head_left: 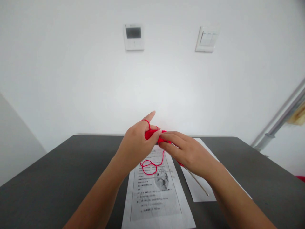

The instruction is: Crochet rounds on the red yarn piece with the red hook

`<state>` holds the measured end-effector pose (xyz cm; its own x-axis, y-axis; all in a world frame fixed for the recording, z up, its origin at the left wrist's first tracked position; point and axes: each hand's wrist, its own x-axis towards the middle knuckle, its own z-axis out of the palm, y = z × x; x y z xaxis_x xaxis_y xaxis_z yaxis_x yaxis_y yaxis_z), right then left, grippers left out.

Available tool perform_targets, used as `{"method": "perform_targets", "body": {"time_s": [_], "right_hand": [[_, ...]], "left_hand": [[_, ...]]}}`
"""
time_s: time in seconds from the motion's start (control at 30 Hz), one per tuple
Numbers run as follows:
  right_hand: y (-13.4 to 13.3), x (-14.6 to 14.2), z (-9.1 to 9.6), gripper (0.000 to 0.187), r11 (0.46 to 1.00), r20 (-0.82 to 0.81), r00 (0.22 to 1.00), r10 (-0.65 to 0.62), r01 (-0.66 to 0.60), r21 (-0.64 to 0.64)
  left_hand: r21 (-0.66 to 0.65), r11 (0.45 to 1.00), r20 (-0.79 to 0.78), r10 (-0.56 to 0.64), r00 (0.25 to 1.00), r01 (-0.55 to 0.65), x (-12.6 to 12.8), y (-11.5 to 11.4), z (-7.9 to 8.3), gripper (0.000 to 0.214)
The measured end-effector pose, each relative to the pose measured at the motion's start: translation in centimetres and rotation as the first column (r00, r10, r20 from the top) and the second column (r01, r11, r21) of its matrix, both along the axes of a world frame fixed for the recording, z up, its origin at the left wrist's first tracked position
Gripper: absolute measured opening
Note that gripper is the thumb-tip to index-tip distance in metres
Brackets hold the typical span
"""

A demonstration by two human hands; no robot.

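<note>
Above the printed sheet, my left hand (137, 141) pinches a small piece of red knitting (149, 134) between thumb and fingers. A red yarn (145, 120) loops round its raised index finger. From the right, my right hand (188, 151) closes its fingers on the same red piece. A thin metal knitting needle (199, 183) sticks out below my right hand, its tip pointing down and right. A bit of red shows beside the needle's upper part, which the hand hides. Loose yarn (149, 167) hangs in a curl in front of the printed sheet.
The printed sheet (154, 210) with text and a picture lies on the dark table (59, 178). A white paper (200, 197) is partly under my right arm. Behind stands a white wall with a panel (133, 37) and a switch (206, 39). A grey pipe (283, 117) runs at right.
</note>
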<state>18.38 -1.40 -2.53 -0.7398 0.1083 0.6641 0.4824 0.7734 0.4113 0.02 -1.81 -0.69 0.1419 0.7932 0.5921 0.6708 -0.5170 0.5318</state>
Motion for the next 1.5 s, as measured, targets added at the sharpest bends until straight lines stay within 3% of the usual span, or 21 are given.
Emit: {"method": "perform_targets", "body": {"time_s": [0.13, 0.43, 0.7, 0.87, 1.17, 1.5], "right_hand": [[-0.1, -0.1, -0.1, 0.024, 0.999, 0.004, 1.000, 0.018, -0.019, 0.026], [0.1, 0.3, 0.1, 0.023, 0.999, -0.088, 0.995, 0.050, -0.050, 0.003], [0.4, 0.2, -0.2, 0.015, 0.994, -0.198, 0.975, 0.104, -0.107, -0.008], [0.4, 0.0, -0.5, 0.016, 0.990, -0.240, 0.965, 0.107, -0.126, -0.065], [-0.7, 0.3, 0.3, 0.012, 0.946, -0.398, 0.910, 0.116, -0.224, -0.235], [-1.1, 0.3, 0.5, 0.013, 0.931, -0.361, 0.925, 0.115, -0.227, -0.285]], "left_hand": [[0.003, 1.000, 0.050, 0.030, 0.998, -0.030, 0.1, 0.2, -0.1, 0.041], [0.018, 0.993, 0.144, -0.114, 0.983, 0.113, 0.1, 0.3, -0.4, 0.061], [0.060, 0.998, 0.100, -0.039, 0.994, 0.033, 0.6, 0.1, -0.4, 0.069], [0.109, 0.994, 0.050, 0.020, 0.999, -0.025, 0.7, 0.2, -0.5, 0.070], [0.115, 0.993, 0.126, -0.049, 0.991, 0.035, 0.6, 0.1, -0.4, 0.053], [0.030, 0.991, 0.275, -0.136, 0.952, 0.133, 0.7, 0.5, -0.7, 0.074]]}}
